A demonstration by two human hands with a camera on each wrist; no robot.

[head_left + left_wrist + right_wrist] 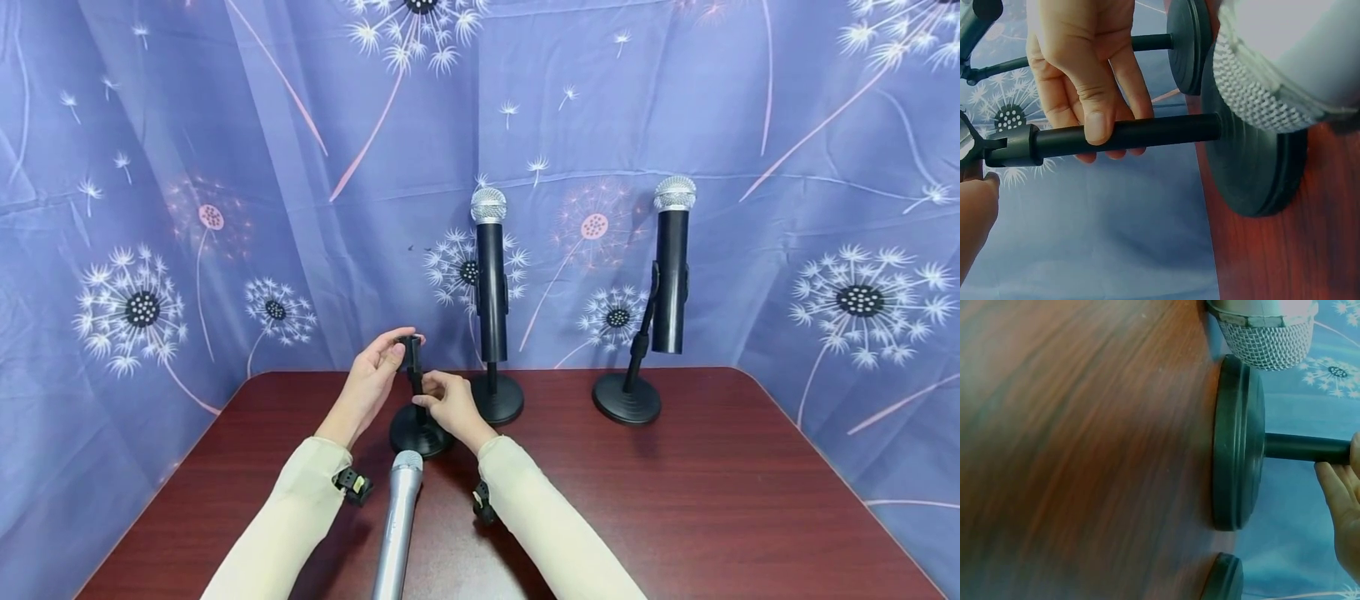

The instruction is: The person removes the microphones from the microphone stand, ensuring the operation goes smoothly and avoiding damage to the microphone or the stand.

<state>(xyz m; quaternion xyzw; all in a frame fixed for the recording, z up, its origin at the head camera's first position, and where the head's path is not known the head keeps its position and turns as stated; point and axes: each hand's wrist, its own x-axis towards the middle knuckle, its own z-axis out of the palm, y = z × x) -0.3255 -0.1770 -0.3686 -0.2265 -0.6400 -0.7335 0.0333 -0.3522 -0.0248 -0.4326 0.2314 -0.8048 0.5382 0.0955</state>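
Note:
A black desktop microphone stand (420, 435) with a round base stands on the table's left half. My left hand (367, 383) grips the clip (409, 343) at its top, thumb on the near side and fingers behind. Lower down, my right hand (452, 406) pinches the stand's pole (1160, 131) between thumb and fingers. The clip holds no microphone. A silver microphone (399, 521) lies on the table in front of the base, between my forearms; its mesh head (1267, 340) shows large in the right wrist view.
Behind my right hand, a second stand (501, 400) holds a black microphone (491, 287) upright. Farther right is a third stand (627, 398) with another black microphone (671, 279), slightly tilted. The dark red table (720, 492) ends at a patterned blue curtain (360, 275).

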